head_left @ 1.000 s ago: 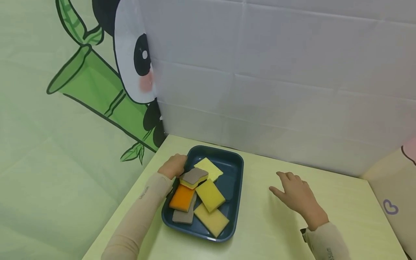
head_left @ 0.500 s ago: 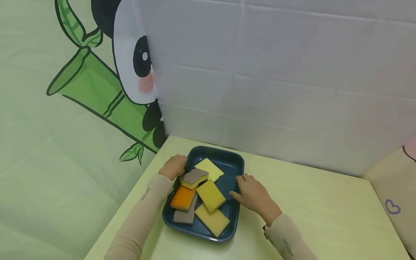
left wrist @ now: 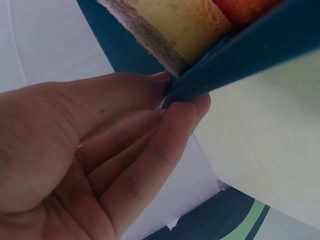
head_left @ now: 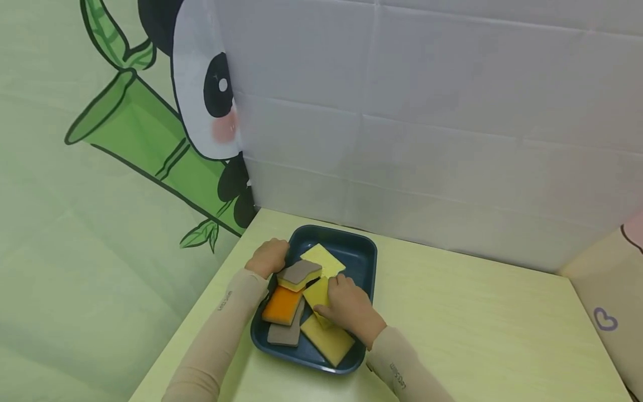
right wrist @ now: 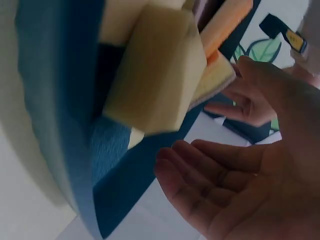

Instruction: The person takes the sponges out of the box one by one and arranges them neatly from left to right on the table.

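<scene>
A dark blue tray holds several sponges. My left hand pinches its left rim between thumb and fingers, seen closely in the left wrist view, where the hand meets the tray wall. Over the tray, my right hand partly covers a yellow sponge. In the right wrist view the thumb and fingers of that hand are spread apart, beside a yellow sponge, with nothing gripped. A grey-topped sponge lies across an orange one.
Also in the tray are a pale yellow sponge at the back, a grey one and a tan-yellow one near the front. The light table extends to the right. A white sheet hangs behind it, a panda-and-bamboo print at left.
My right hand has moved left from above the table, across the tray's right rim, to the yellow sponge in the middle. The left hand stays at the rim.
</scene>
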